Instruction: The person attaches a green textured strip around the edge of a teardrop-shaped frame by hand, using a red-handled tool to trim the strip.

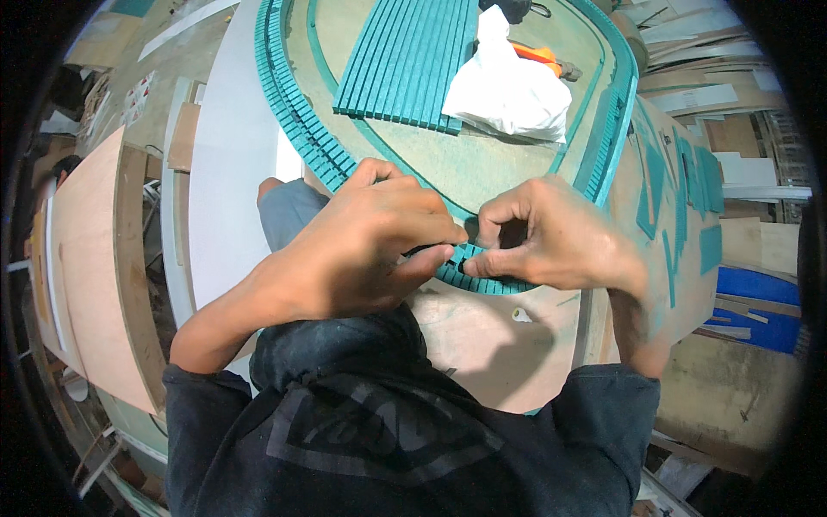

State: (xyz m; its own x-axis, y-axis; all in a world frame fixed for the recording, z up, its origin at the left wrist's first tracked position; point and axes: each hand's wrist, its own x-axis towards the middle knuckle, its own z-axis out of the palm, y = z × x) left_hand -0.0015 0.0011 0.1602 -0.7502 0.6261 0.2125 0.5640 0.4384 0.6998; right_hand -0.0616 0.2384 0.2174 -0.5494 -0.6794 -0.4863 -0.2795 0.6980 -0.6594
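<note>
A teal slotted strip [293, 112] of small blocks curves round the rim of an oval board [413, 164]. My left hand [379, 233] is over the strip's near end, thumb and fingertips pinched together; what they hold, if anything, is too small to make out. Facing it, my right hand [560, 233] has its thumb on the blocks and its index finger curled toward it. Whatever sits between those fingertips is hidden. Both hands nearly meet at the near bend of the strip, where dark gaps show between blocks.
On the board rest a stack of teal grooved slats [405, 65], a white plastic bag [512, 90] and an orange-handled tool [538, 56]. Flat teal pieces [680, 198] are spread on a panel at the right. A pale wooden panel [90, 267] stands at the left.
</note>
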